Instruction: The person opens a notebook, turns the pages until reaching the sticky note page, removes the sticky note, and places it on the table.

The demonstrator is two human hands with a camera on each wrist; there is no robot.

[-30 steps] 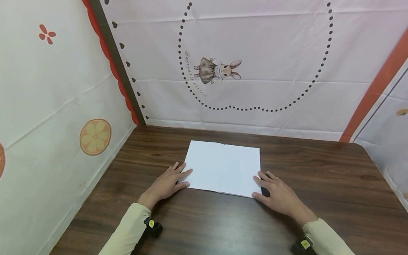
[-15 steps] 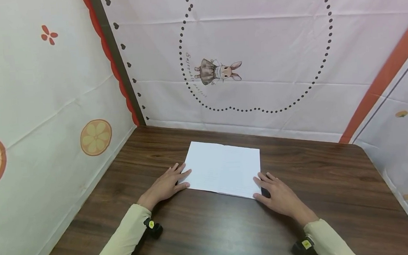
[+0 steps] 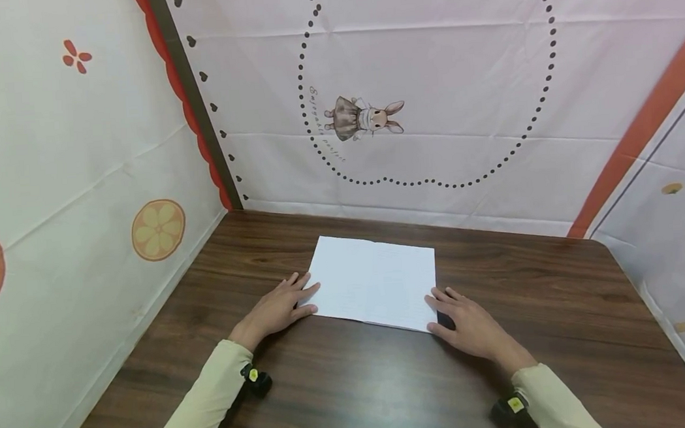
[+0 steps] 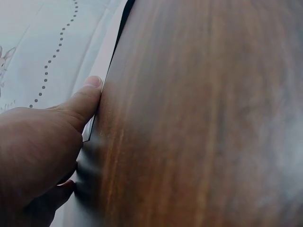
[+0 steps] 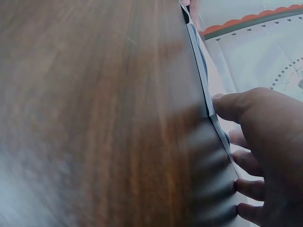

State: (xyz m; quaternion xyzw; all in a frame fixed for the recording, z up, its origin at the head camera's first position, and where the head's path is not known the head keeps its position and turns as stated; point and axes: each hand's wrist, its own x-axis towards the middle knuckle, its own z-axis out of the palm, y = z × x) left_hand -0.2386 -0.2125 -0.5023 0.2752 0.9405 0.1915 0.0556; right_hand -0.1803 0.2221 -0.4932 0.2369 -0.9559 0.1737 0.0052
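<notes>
An open booklet with white pages (image 3: 370, 281) lies flat on the dark wood table (image 3: 352, 377), its fold running down the middle. My left hand (image 3: 274, 310) rests at its left edge, fingers spread, with thumb and a finger on the page. At the right edge my right hand (image 3: 469, 324) lies with fingers extended, fingertips on the page near the lower corner. The left wrist view shows the left hand (image 4: 45, 142) with its thumb on the booklet's near edge. In the right wrist view the right hand (image 5: 270, 142) touches the booklet's edge with its thumb.
A pale printed cloth (image 3: 441, 90) with a rabbit drawing hangs behind the table's far edge. Another cloth (image 3: 68, 159) with orange slices borders the left side, and a pale one stands at the right. A dark device is strapped at each wrist.
</notes>
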